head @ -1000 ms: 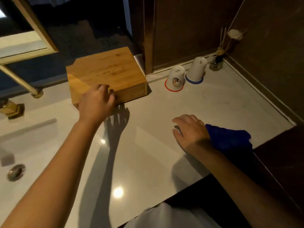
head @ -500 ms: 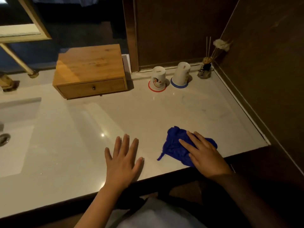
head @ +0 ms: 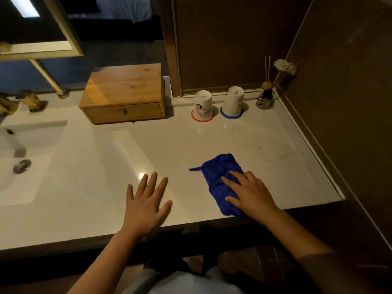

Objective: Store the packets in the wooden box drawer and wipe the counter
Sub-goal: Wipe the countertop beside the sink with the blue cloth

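The white marble-veined surface [head: 174, 145] ran from a sunken basin [head: 25, 172] with a metal drain at the left to a dark brown wall at the right. A brass faucet [head: 31, 100] stood behind the basin, below a gold-framed mirror [head: 63, 35]. The wooden box [head: 124, 92] sat at the back of the surface, its single drawer [head: 123, 112] closed, with a small dark knob at the centre; no packets were visible. To its right, two white cups stood inverted, one on a red coaster [head: 202, 118] and one on a blue coaster [head: 230, 115]. A reed diffuser [head: 265, 100] with a pale flower occupied the far right corner. The left hand [head: 146, 205] lay flat with fingers spread, palm down on the bare surface near the front edge, holding nothing. The right hand [head: 250, 196] pressed, fingers extended, on a crumpled blue cloth [head: 218, 177] lying near the front edge; the two hands were apart.
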